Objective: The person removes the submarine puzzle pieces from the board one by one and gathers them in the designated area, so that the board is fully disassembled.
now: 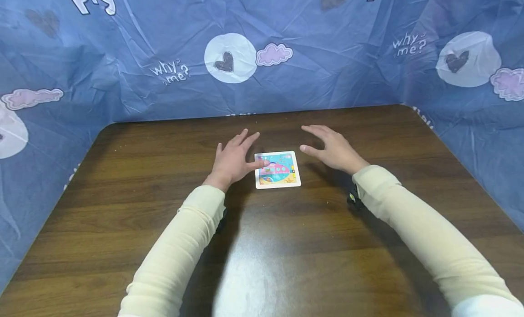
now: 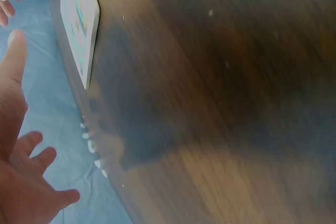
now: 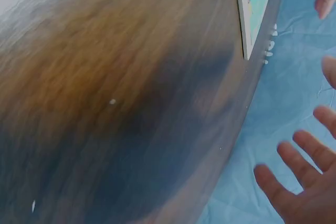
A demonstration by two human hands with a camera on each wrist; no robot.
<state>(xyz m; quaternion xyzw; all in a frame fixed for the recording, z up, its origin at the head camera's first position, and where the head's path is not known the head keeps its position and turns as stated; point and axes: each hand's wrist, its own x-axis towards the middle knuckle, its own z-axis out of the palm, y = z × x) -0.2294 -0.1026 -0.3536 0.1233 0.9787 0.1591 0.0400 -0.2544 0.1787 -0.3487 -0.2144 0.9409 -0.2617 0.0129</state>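
A square, white-bordered picture board [image 1: 282, 173] with a pink and turquoise cartoon print lies flat on the table, in the middle of the head view. Just left of it, my left hand [image 1: 232, 163] hovers with spread fingers, its thumb passing over the board's left part in that view. To the right of the board my right hand [image 1: 335, 149] is raised, fingers extended and holding nothing. In the left wrist view the board [image 2: 79, 24] shows at the upper left, apart from the fingers. Part of the board [image 3: 253, 9] also appears at the top of the right wrist view.
The brown wooden table [image 1: 135, 208] has rounded far corners. A blue printed cloth [image 1: 327, 62] hangs behind it and along both sides. Small light specks dot the tabletop, and a bright glare lies near its front.
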